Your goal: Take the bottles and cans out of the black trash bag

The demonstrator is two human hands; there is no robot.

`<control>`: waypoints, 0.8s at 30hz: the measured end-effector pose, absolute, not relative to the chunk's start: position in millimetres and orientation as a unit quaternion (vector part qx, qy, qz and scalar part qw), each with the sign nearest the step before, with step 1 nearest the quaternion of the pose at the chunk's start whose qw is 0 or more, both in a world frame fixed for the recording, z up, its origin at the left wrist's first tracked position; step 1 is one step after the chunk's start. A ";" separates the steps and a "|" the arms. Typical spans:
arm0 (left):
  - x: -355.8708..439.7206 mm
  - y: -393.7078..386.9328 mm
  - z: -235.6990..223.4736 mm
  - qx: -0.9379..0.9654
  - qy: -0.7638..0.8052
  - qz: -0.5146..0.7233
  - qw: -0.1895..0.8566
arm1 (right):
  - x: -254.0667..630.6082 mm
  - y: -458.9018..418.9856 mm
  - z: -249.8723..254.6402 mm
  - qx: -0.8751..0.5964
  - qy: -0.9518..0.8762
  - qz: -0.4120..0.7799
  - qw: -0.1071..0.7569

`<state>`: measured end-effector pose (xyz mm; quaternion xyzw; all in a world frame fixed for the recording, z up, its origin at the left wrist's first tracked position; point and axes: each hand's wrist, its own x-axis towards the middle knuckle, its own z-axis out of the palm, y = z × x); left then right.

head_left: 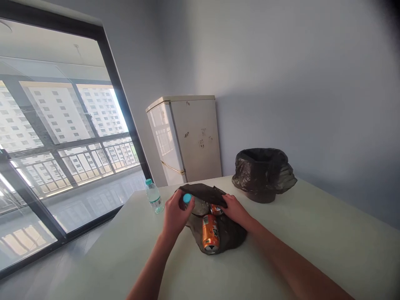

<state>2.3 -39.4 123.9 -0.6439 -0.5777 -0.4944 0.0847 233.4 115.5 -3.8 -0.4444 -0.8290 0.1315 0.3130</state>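
Dark bag [233, 236] spread mid-worktop [125, 258], orange cans [211, 234] at its mouth. Bag pinched at right by right hand [236, 208]; blue cap [187, 198] half-ringed by curled left hand [177, 210], hold unclear. Bag apparently being held open; steady grip called for next.

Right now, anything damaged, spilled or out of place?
Two things: dark marks blotch the side of the refrigerator, so its finish looks scuffed or stained. The bag-lined trash bin stands on the table, an unusual spot. No spill shows around the dark plastic bag.
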 end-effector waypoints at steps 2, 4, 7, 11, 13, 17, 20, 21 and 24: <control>-2.9 -66.2 141.6 -0.641 -0.566 -0.510 0.087 | 233.7 115.0 -2.2 -0.452 -0.826 0.130 0.311; -12.8 -96.3 156.5 -0.620 -0.548 -0.542 0.149 | 233.7 114.4 -1.0 -0.459 -0.823 0.128 0.309; -34.7 -137.1 174.7 -0.513 -0.569 -0.577 0.282 | 233.2 113.7 0.4 -0.461 -0.822 0.130 0.309; -63.7 -160.6 181.3 -0.413 -0.656 -0.531 0.342 | 232.7 113.5 2.7 -0.457 -0.820 0.139 0.315; -72.9 -159.1 173.0 -0.412 -0.680 -0.507 0.333 | 232.5 113.0 4.0 -0.456 -0.820 0.141 0.317; -79.0 -145.1 145.7 -0.454 -0.688 -0.466 0.321 | 231.8 111.4 5.6 -0.457 -0.819 0.141 0.317; -79.7 -133.5 129.3 -0.471 -0.686 -0.469 0.296 | 231.9 111.2 5.3 -0.456 -0.819 0.139 0.318; -80.4 -130.0 125.3 -0.473 -0.690 -0.472 0.278 | 232.1 111.5 5.0 -0.456 -0.819 0.139 0.318; -83.1 -122.4 116.0 -0.456 -0.714 -0.490 0.208 | 233.0 112.7 3.9 -0.457 -0.819 0.141 0.316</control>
